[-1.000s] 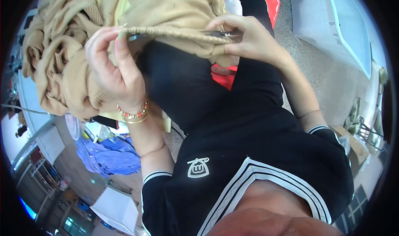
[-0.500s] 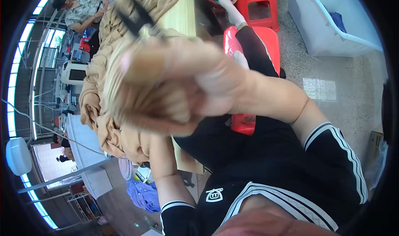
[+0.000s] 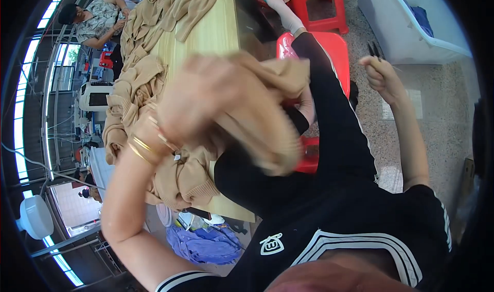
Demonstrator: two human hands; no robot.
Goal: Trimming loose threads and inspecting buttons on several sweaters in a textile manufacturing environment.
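A tan knitted garment (image 3: 265,117), blurred by motion, hangs over my lap and the table edge. My left hand (image 3: 200,91), with gold bangles at its wrist, is closed on that garment; its fingers are smeared, but the cloth trails from them. Held well out to the right over the floor, my right hand (image 3: 383,78) is curled around a small pair of thread snips (image 3: 375,49). Only their two dark, parted blades show past the fingers; the handle is hidden in the fist.
More tan knitwear (image 3: 136,81) is heaped along the pale wooden table (image 3: 216,27). Red plastic stools (image 3: 321,6) stand beyond my legs, near a large translucent bin (image 3: 386,30). Purple cloth (image 3: 203,243) lies at the table's near end. Another person (image 3: 100,22) sits at far left.
My right hand, with the snips, has swung from over the garment out to the right. My left hand has come up into view with the garment, which has shifted right toward my lap.
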